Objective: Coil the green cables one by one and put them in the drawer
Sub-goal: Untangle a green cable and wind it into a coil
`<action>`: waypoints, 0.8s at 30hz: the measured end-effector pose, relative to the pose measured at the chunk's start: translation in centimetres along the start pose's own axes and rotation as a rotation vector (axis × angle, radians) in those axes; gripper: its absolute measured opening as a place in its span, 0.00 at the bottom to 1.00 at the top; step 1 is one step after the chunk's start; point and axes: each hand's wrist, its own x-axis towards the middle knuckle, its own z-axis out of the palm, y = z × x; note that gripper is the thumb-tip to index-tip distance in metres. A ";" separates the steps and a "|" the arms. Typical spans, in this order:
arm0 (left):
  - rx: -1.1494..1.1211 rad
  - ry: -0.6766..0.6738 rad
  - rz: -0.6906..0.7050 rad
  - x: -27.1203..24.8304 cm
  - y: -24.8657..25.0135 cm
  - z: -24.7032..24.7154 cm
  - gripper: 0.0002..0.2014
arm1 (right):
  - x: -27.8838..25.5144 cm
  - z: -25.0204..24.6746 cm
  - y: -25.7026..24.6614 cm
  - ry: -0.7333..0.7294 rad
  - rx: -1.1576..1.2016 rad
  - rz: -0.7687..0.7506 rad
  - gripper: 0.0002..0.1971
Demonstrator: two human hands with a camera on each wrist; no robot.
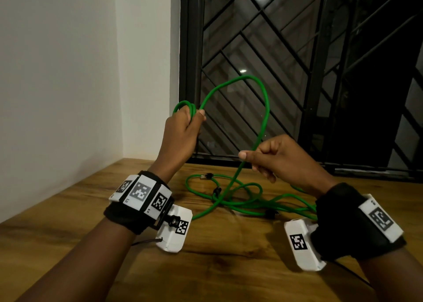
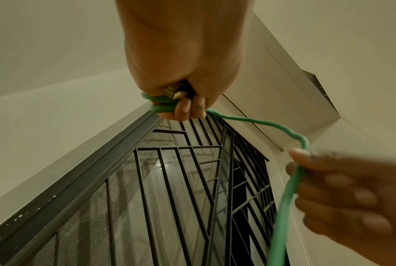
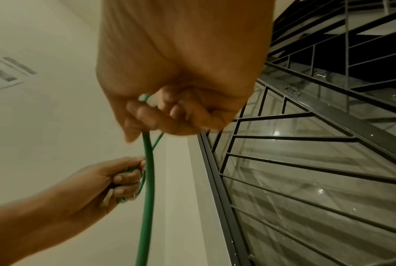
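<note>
A green cable (image 1: 265, 109) arcs in the air between my two hands above the wooden table (image 1: 229, 267). My left hand (image 1: 185, 123) is raised and grips a small bunch of its loops, with a plug end (image 2: 173, 90) tucked in the fist. The right hand (image 1: 267, 157), lower and to the right, pinches the same cable (image 3: 147, 180) between thumb and curled fingers. More green cable (image 1: 240, 198) lies tangled on the table below, with dark plugs among it. No drawer is in view.
A dark window with a diagonal metal grille (image 1: 297, 73) stands behind the table. A white wall (image 1: 68, 73) closes the left side, meeting the table's far-left corner. Bare wood lies in front of the tangle, near my wrists.
</note>
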 end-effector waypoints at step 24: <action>-0.530 -0.403 -0.298 0.0 1.8 -0.5 0.14 | 4.0 1.6 -2.6 0.403 -0.877 -0.369 0.27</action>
